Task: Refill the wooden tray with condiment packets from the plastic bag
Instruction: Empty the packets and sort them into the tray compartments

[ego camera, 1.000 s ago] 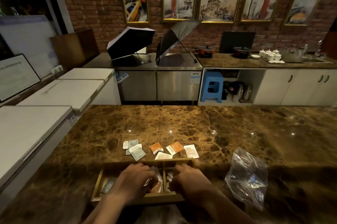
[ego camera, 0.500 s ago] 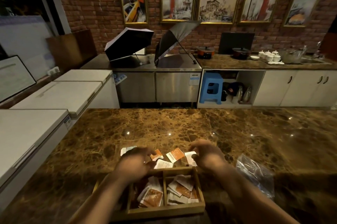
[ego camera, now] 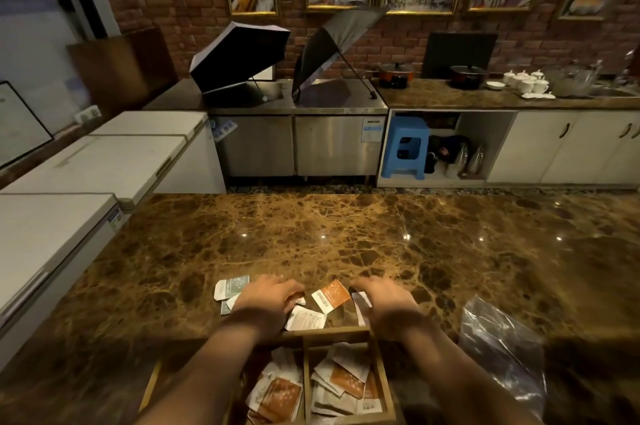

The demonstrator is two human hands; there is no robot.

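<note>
Just beyond the divided wooden tray (ego camera: 382, 372) of orange-and-white packets (ego camera: 346, 381), both hands, left (ego camera: 265, 301) and right (ego camera: 389, 303), spread loosely open, empty, over loose paper condiment packets (ego camera: 330, 296) on the marble counter (ego camera: 346, 234).

Both bare forearms reached forward over the wooden tray (ego camera: 382, 390), palms down. The left hand (ego camera: 266, 303) lay beyond the tray's far left corner, fingers spread and curled downward — the right hand (ego camera: 388, 307) hovered past its far right corner, fingers loosely splayed, gripping nothing that could be seen.
</note>
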